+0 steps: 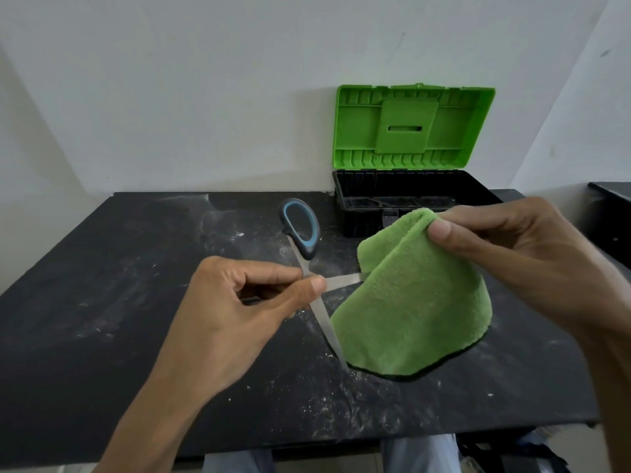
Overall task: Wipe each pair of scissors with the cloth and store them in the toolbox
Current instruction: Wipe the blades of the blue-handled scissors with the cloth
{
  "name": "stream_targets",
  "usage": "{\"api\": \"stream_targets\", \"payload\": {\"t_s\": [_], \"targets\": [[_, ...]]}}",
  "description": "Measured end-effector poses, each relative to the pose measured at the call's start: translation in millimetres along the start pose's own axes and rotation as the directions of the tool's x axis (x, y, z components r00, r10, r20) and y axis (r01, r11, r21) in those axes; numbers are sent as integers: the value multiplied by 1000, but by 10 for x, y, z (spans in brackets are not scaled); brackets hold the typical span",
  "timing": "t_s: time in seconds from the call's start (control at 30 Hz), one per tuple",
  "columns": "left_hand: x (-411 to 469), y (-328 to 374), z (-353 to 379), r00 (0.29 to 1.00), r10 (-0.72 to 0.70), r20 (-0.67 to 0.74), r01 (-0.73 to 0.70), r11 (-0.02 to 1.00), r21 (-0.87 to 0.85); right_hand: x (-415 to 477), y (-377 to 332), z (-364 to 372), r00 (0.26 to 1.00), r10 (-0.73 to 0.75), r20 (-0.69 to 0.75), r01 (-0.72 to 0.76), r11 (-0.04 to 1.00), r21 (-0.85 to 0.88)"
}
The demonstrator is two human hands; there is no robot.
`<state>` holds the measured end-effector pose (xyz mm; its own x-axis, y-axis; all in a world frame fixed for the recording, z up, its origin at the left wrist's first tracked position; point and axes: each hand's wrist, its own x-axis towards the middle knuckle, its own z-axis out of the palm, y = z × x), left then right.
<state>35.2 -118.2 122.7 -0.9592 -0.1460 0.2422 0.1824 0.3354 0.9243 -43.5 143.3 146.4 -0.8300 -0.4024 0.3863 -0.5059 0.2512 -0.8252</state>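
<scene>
- Here, closest to the camera, a left hand (239,302) curls its fingers around a pair of scissors (324,315). Thumb and forefinger pinch near the pivot, and the second handle is hidden in the palm.
- The scissors are held above the table with the blades spread in a V of flat, dull grey steel. One looped handle, grey plastic with a blue lining, points away from the person.
- A green cloth (416,302), thick and fluffy with a dark stitched hem, hangs folded over both blade tips.
- The right hand (512,261) pinches the cloth's top fold between thumb and bent fingers.
- Risk: with the blades open, a wipe toward the edges could probably snag the pile or nick a finger through the fabric.
- Risk: the pinch takes only the fold, so a hard pull along the steel may tug the cloth free.
- The black table (136,268) is matte and strewn with pale dust and crumbs. A trailing hem could pick up grit and smear it back on the blades.
- At the far edge, against the white wall, the toolbox (341,186) stands open, with a black ribbed base and an upright bright-green lid. No scissors can be seen inside it.
</scene>
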Motion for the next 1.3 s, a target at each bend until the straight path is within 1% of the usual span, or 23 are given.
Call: {"api": "stream_targets", "payload": {"t_s": [0.2, 0.3, 0.33, 0.4, 0.43, 0.47, 0.57, 0.63, 0.73, 0.83, 0.9, 0.97, 1.03, 1.1, 1.17, 1.23, 1.3], "targets": [[27, 38, 21, 994, 29, 106, -28, 1000, -13, 135, 6, 78, 998, -20, 64, 26, 994, -102], [42, 47, 20, 992, 18, 121, -11, 999, -53, 201, 34, 221, 993, -6, 119, 33, 972, -231], [46, 40, 20, 993, 5, 121, 3, 998, -68, 209, 61, 289, 994, -9, 113, 41, 956, -290], [49, 13, 15, 993, -21, 113, 32, 995, -91, 204, 115, 393, 997, -65, 32, 72, 925, -373], [48, -1, 7, 994, -33, 109, 44, 994, -105, 188, 128, 416, 995, -104, -3, 96, 923, -372], [46, -12, -8, 993, -46, 104, 59, 991, -121, 165, 137, 420, 991, -137, -1, 127, 926, -355], [48, -42, -48, 991, -79, 108, 94, 985, -142, 96, 184, 373, 973, -165, 161, 207, 931, -301], [48, -57, -60, 988, -87, 125, 103, 987, -124, 62, 228, 361, 963, -191, 192, 245, 916, -318], [28, -63, -76, 988, -83, 127, 93, 993, -73, 47, 294, 355, 969, -209, 134, 244, 903, -355], [9, -41, -107, 992, -60, 115, 61, 998, -1, 54, 290, 316, 972, -233, -28, 202, 891, -406], [-1, -26, -123, 992, -45, 117, 40, 998, 38, 62, 231, 331, 952, -291, -97, 204, 837, -507], [-6, -9, -120, 993, -27, 117, 20, 998, 65, 57, 160, 374, 946, -321, -50, 218, 742, -634], [-12, 4, -114, 994, -14, 107, 7, 998, 67, 51, 109, 398, 952, -307, 17, 235, 692, -683], [-9, 8, -106, 996, -5, 86, 2, 999, 40, 62, 83, 404, 948, -316, 30, 260, 721, -642], [2, 4, -93, 997, 8, 71, -10, 1000, 26, 81, 87, 451, 948, -319, 18, 283, 812, -510], [18, 1, -75, 997, 21, 77, -23, 1000, 17, 83, 139, 536, 962, -272, 36, 266, 892, -365], [28, -11, -76, 995, 23, 93, -23, 1000, -7, 70, 203, 561, 974, -193, 120, 218, 940, -263]]}}
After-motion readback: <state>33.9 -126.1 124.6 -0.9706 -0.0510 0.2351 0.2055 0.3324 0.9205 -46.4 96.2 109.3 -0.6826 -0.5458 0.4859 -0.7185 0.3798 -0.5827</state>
